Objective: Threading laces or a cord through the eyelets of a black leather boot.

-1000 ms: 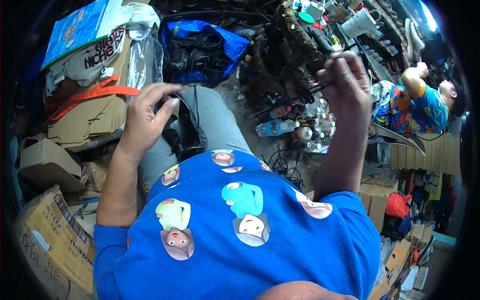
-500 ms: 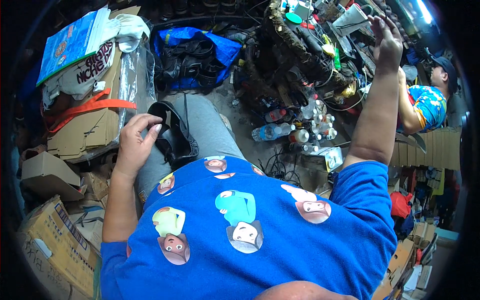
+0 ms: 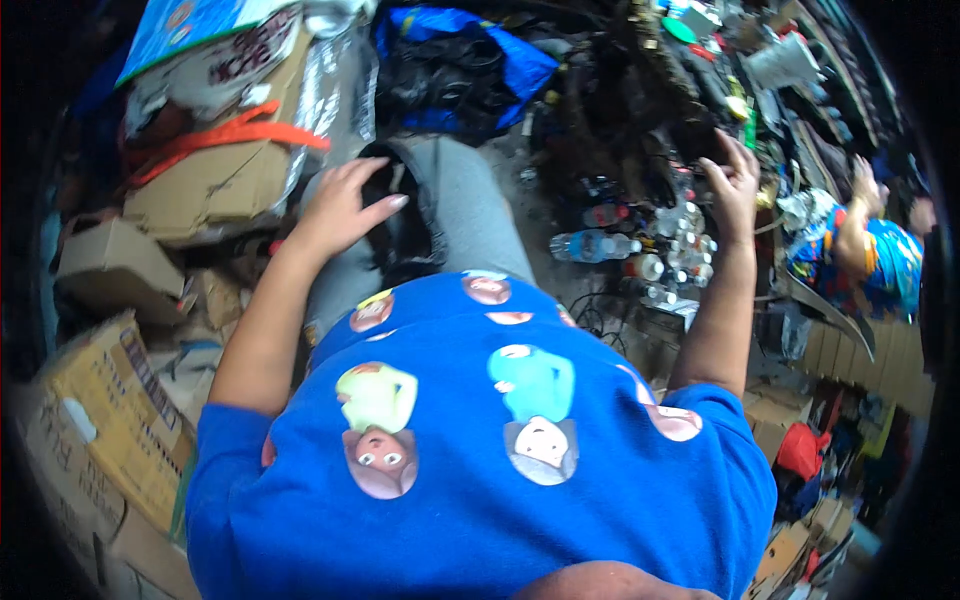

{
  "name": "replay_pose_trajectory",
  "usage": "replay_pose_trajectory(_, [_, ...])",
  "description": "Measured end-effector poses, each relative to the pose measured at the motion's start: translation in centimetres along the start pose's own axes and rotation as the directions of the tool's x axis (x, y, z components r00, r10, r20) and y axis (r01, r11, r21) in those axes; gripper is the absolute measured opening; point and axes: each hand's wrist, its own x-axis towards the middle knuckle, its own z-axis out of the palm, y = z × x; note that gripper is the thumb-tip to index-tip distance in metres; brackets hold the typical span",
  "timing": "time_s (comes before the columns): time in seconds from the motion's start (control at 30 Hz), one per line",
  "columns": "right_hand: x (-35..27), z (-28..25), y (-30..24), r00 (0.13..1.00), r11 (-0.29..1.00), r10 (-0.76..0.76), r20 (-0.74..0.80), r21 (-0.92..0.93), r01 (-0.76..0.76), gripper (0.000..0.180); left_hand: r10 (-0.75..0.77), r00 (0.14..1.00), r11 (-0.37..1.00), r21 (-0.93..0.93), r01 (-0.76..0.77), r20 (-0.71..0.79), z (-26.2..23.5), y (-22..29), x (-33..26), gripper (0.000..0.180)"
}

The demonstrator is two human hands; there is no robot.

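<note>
Clutter crowds the floor — boxes, bottles, tools. My left hand rests spread and released on a black object on my lap; my right hand, fingers loose and ungrasping, reaches into the tool pile — I judge it is searching, so the next move needs a careful pick.

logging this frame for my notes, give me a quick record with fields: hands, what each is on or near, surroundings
left hand: open, fingers spread, resting on a black object on the grey-trousered knee
right hand: open, raised over cluttered parts, holding nothing visible
near right hand: clear plastic bottle lying on its side, small jars
left side: cardboard boxes, orange strap
far right: another person in a patterned shirt
</note>
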Motion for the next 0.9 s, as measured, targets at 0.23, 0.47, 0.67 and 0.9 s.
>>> replay_pose_trajectory(0.23, [-2.8, 1.1, -2.0, 0.912, 0.902, -0.292, -0.287, -0.399, 0.163, 0.036, -0.212, 0.961, 0.975, -0.023, 0.219, 0.178, 1.5, 1.9, 3.1, 0.069])
replay_pose_trajectory(0.47, [-7.6, 9.4, -9.6, 0.953, 0.966, -0.259, 0.154, 0.025, 0.259, 0.032, -0.257, 0.893, 0.888, -0.275, 0.369, 0.369, 4.1, 0.3, 3.8, 0.047])
replay_pose_trajectory(0.67, [-12.1, 15.7, -13.3, 0.729, 0.649, -0.155, 0.666, 0.625, -0.433, 0.080, -0.151, 0.988, 0.204, -0.978, 0.040, 0.009, 0.8, 3.3, 2.5, 0.013])
replay_pose_trajectory(0.9, [-11.2, 19.0, -14.5, 0.815, 0.656, -0.141, 0.562, 0.670, -0.348, 0.068, -0.049, 0.997, 0.333, -0.942, -0.046, -0.066, 0.3, 7.2, 0.8, 0.021])
